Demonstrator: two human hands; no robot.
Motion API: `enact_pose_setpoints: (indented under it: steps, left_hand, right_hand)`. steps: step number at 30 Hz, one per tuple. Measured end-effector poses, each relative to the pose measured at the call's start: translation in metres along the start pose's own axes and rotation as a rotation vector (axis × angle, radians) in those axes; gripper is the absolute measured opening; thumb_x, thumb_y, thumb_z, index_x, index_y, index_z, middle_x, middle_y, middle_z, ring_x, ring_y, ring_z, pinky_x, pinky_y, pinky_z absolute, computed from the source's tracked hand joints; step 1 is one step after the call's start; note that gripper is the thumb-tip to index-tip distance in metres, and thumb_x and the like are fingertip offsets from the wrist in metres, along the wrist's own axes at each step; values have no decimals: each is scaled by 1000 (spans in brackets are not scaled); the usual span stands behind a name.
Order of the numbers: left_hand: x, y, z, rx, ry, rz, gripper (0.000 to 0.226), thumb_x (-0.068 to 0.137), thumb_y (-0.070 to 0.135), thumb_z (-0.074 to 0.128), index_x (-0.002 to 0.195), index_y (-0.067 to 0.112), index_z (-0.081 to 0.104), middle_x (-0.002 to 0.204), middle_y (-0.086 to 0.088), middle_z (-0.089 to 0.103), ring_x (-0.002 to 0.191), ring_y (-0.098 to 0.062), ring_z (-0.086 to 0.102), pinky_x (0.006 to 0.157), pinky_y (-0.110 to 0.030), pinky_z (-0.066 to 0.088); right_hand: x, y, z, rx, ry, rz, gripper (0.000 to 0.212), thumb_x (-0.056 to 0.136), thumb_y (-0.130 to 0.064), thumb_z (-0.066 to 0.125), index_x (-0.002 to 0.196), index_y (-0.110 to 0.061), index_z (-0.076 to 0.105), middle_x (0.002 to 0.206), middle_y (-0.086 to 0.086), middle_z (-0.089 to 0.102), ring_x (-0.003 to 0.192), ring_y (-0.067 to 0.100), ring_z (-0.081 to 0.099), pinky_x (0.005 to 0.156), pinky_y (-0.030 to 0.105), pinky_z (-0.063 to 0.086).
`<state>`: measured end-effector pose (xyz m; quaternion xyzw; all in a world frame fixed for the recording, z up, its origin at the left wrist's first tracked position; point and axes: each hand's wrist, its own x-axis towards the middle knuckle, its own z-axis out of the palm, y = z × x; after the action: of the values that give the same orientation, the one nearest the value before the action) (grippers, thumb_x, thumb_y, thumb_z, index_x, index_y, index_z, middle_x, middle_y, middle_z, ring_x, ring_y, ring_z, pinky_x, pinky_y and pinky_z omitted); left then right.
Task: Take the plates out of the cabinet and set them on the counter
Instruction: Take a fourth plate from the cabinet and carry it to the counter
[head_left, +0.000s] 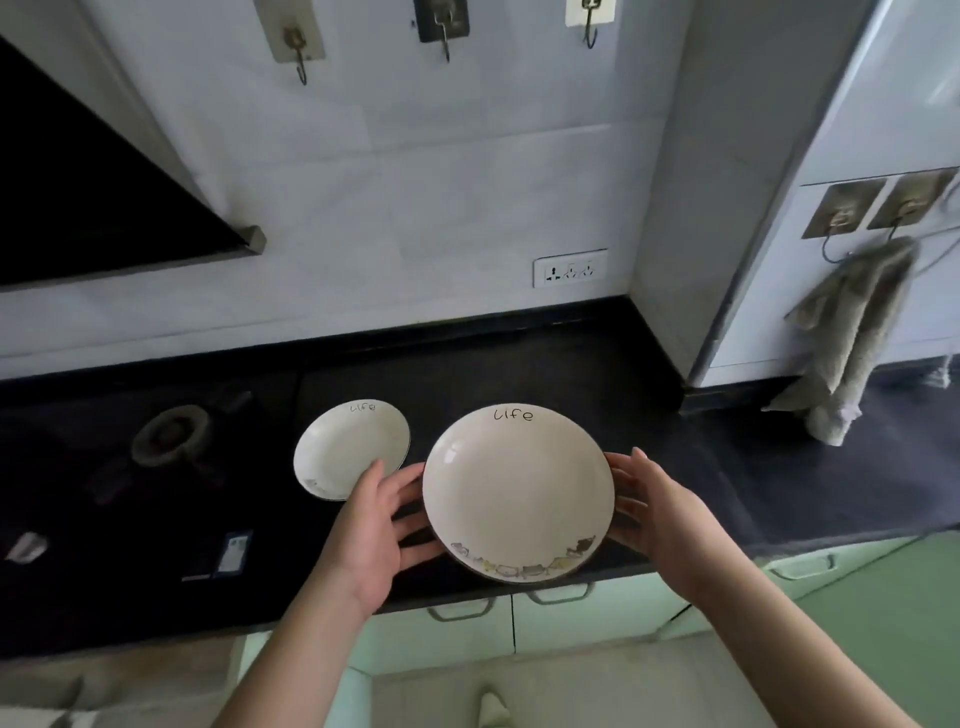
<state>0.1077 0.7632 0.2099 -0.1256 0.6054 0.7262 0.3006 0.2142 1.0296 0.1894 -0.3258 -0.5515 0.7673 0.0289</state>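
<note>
A large cream plate (517, 488) with "life" written at its far rim and small drawings along its near rim is over the front part of the black counter (545, 364). My left hand (376, 530) is at its left edge and my right hand (657, 512) at its right edge, fingers spread along the rim and under it. Whether the plate rests on the counter or is held just above it I cannot tell. A smaller plate (350, 449) of the same design lies flat on the counter to the left, apart from the large one.
A gas burner (169, 439) sits on the dark hob at the left. Pale green drawers with handles (460, 610) run under the counter edge. A grey towel (852, 332) hangs at the right. A socket (570, 268) is on the back wall, a range hood (104, 208) upper left.
</note>
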Motion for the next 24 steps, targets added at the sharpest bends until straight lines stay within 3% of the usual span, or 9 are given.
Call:
enact_pose_setpoints:
  steps: [8, 13, 18, 21, 24]
  left_hand:
    - [85, 13, -11, 18, -16, -77, 54, 101, 55, 28, 133, 23, 58, 130, 2, 62, 116, -25, 60, 76, -47, 59]
    - [127, 6, -5, 44, -54, -170, 39, 102, 52, 33, 121, 31, 60, 123, 8, 60, 115, -21, 59, 77, -46, 58]
    - [165, -3, 21, 62, 7, -226, 34, 102, 44, 41, 127, 27, 57, 115, 7, 61, 107, -17, 60, 72, -44, 58]
    - [182, -7, 43, 42, 63, -249, 24, 98, 37, 52, 119, 27, 59, 107, 7, 61, 98, -15, 61, 63, -41, 58]
    - [199, -11, 62, 23, 111, -276, 16, 96, 34, 55, 110, 30, 62, 106, 4, 61, 96, -16, 60, 65, -42, 57]
  right_hand:
    - [85, 2, 25, -54, 50, 92, 37, 98, -49, 45, 106, -24, 71, 104, -1, 75, 98, 25, 70, 83, 46, 57]
    - [122, 14, 17, 22, 99, 174, 40, 98, -47, 47, 112, -18, 69, 110, 4, 73, 105, 28, 67, 88, 51, 56]
    - [161, 19, 1, 17, 110, 253, 41, 99, -45, 46, 115, -14, 67, 115, 6, 71, 105, 28, 67, 88, 49, 56]
    - [189, 16, -10, -28, 109, 298, 41, 100, -45, 45, 120, -15, 64, 120, 5, 68, 108, 28, 65, 89, 48, 55]
    - [217, 15, -23, -46, 99, 327, 43, 100, -45, 45, 126, -15, 61, 125, 4, 65, 111, 27, 63, 94, 51, 53]
